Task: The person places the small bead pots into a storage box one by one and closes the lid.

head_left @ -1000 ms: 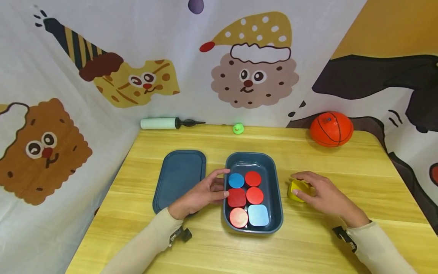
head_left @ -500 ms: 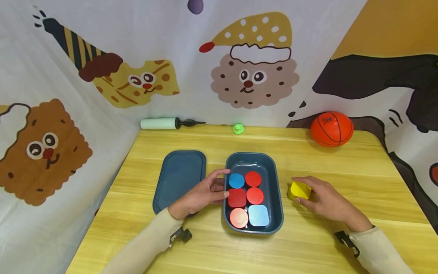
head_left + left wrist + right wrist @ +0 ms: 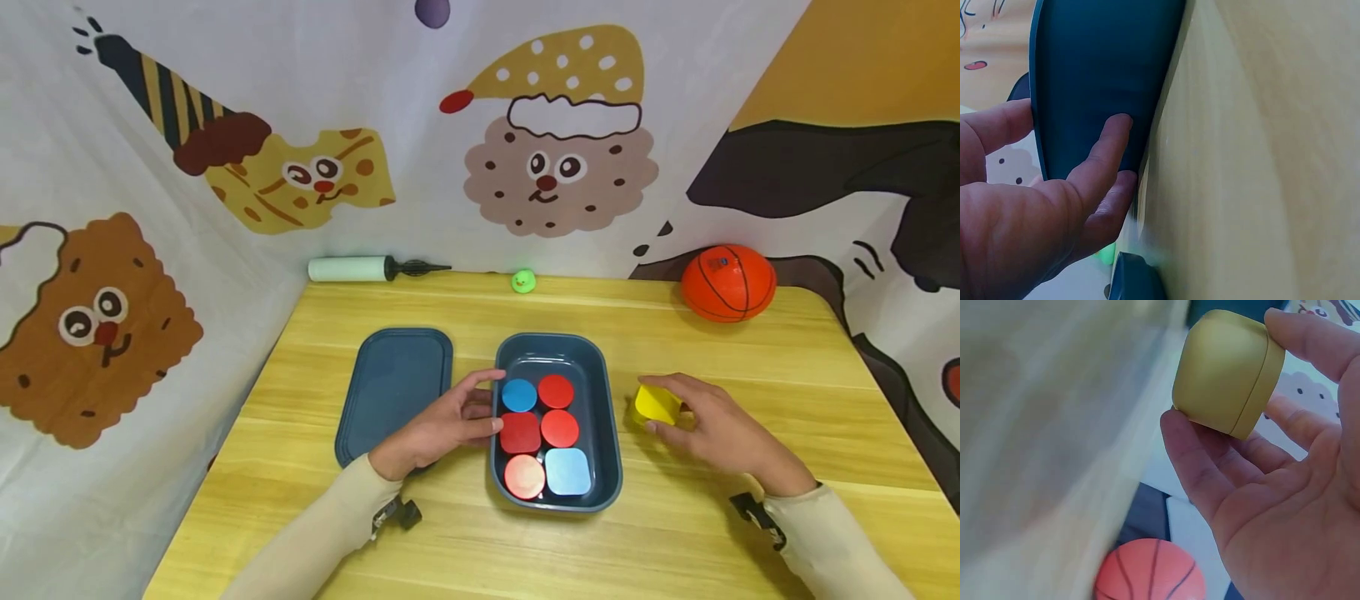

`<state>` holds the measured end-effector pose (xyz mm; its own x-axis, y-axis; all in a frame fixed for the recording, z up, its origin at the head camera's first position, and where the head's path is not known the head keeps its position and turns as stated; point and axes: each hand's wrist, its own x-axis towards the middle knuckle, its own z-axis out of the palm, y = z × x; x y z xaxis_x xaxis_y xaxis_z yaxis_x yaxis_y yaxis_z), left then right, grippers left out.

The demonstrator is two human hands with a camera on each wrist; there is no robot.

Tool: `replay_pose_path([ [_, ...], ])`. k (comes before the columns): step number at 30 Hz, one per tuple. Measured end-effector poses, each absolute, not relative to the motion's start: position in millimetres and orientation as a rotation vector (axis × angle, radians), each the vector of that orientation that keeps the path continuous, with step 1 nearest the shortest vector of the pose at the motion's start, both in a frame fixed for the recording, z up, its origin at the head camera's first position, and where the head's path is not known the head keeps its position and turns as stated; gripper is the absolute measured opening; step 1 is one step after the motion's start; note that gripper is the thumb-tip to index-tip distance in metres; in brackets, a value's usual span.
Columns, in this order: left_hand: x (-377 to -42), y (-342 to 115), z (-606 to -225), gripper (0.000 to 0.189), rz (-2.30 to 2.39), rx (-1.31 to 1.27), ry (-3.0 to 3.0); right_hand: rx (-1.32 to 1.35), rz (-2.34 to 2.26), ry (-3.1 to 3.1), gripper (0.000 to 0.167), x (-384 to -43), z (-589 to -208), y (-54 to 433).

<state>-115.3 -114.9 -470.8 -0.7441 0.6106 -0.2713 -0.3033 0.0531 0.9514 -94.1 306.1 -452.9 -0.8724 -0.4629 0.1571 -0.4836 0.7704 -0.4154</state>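
Observation:
My right hand (image 3: 716, 425) holds a small yellow lidded jar (image 3: 1225, 372) between thumb and fingers, right of the dark blue box. It looks slightly off the table in the right wrist view. My left hand (image 3: 438, 421) touches the left side of the dark blue box (image 3: 611, 450), fingers against its outer wall (image 3: 1097, 75) and a fingertip at the rim. Inside the box stand a round blue jar (image 3: 519, 395), several round red ones (image 3: 556, 391), a squarish red jar (image 3: 520, 432) and a squarish light blue jar (image 3: 567, 472).
A flat dark blue lid (image 3: 397, 392) lies left of the box, partly behind my left hand. Along the back edge are a pale green pump (image 3: 351, 269), a green toy duck (image 3: 523, 281) and an orange-red basketball (image 3: 729, 283). Printed cloth walls rise behind the table.
The yellow jar has turned and risen slightly as my right hand's fingers shifted around it. My left hand and the box have stayed in place.

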Motion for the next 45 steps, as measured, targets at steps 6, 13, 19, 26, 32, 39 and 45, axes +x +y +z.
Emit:
replay_pose_path([
  [6, -115, -115, -470, 0.078, 1.76, 0.315, 1.673, 0.818, 0.7, -2.851, 0.067, -106, -439, 299],
  [13, -115, -115, -469, 0.078, 1.76, 0.312, 1.675, 0.792, 0.731, -2.842, 0.064, -120, -423, 281],
  [19, -115, -115, -468, 0.079, 1.758, 0.308, 1.679, 0.798, 0.77, -2.846, 0.062, -133, -414, 264],
  [26, -114, -114, -466, 0.078, 1.756, 0.318, 1.677, 0.82, 0.805, -2.872, 0.06, -147, -410, 244],
  [32, -115, -114, -466, 0.079, 1.754, 0.313, 1.684, 0.864, 0.889, -2.862, 0.061, -159, -413, 226],
  [39, -117, -115, -467, 0.079, 1.747, 0.313, 1.691, 0.904, 0.94, -2.855, 0.062, -174, -424, 202],
  [45, -116, -116, -466, 0.079, 1.751, 0.315, 1.682, 0.934, 0.904, -2.842, 0.061, -180, -433, 182],
])
